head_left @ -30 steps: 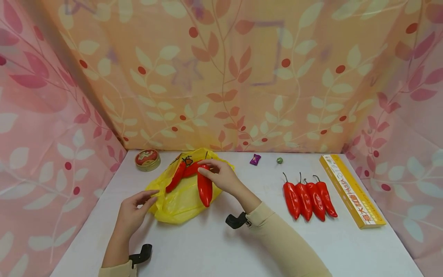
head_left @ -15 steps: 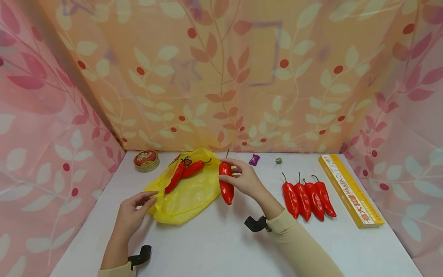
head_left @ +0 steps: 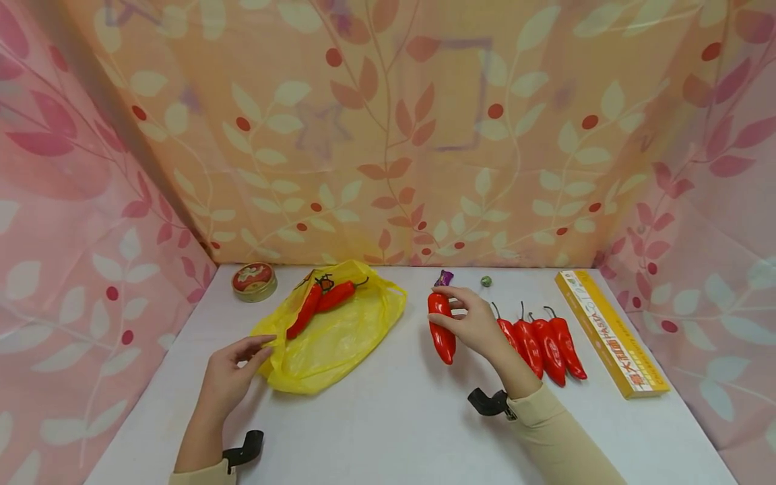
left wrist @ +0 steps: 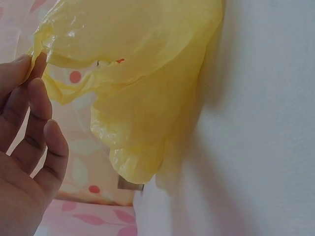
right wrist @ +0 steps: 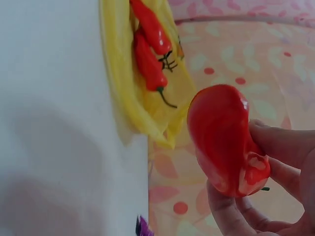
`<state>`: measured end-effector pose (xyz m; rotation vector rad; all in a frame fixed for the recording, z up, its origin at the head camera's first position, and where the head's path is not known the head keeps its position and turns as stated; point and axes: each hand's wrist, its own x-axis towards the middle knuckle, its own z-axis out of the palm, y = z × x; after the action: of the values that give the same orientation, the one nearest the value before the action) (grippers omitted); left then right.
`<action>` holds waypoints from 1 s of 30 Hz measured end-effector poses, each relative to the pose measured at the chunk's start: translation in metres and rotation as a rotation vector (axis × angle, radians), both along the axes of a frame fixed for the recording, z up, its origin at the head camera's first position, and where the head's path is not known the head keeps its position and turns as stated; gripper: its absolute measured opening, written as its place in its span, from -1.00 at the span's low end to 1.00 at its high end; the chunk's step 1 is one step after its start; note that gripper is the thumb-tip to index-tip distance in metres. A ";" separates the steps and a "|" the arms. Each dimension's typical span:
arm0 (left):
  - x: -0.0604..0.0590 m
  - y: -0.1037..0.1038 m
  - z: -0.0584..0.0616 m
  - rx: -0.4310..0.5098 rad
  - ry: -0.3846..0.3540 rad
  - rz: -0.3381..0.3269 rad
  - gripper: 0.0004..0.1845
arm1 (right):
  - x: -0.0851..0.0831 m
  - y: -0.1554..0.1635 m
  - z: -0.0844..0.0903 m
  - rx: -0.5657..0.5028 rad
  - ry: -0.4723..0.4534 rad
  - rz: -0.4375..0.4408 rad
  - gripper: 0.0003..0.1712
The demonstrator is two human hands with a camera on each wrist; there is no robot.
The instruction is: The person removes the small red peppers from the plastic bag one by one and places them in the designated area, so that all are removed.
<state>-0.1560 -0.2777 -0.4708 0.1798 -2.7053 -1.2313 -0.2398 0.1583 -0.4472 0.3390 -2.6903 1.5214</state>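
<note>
My right hand [head_left: 475, 322] holds a red chili pepper [head_left: 442, 330] between thumb and fingers, above the table and just left of the row of peppers. In the right wrist view that same pepper [right wrist: 221, 140] fills the middle, its tip toward the camera. My left hand [head_left: 232, 370] pinches the edge of a yellow plastic bag [head_left: 327, 357]; the left wrist view shows the bag's rim [left wrist: 38, 51] between thumb and forefinger. Inside the bag's open mouth lie two red peppers, one on the left [head_left: 305, 311] and one beside it [head_left: 337, 297].
Several red peppers [head_left: 550, 350] lie side by side at the right, partly behind my right hand. Beyond them is a yellow pasta box [head_left: 612, 333]. A round tin [head_left: 254, 281] stands at the back left. A purple wrapped candy [head_left: 445, 277] and a small green ball [head_left: 486, 281] lie at the back.
My right hand has carried the pepper out from over the bag and to the right, toward the row of peppers. My left hand keeps its place at the bag's edge.
</note>
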 end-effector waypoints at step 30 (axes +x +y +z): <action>0.002 0.000 0.003 0.012 -0.019 0.008 -0.68 | 0.013 0.067 -0.039 0.359 -0.012 -0.120 -0.33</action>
<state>-0.1542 -0.2777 -0.4674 0.2047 -2.7106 -1.2502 -0.2264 0.2248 -0.4867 0.1723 -2.9263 1.0106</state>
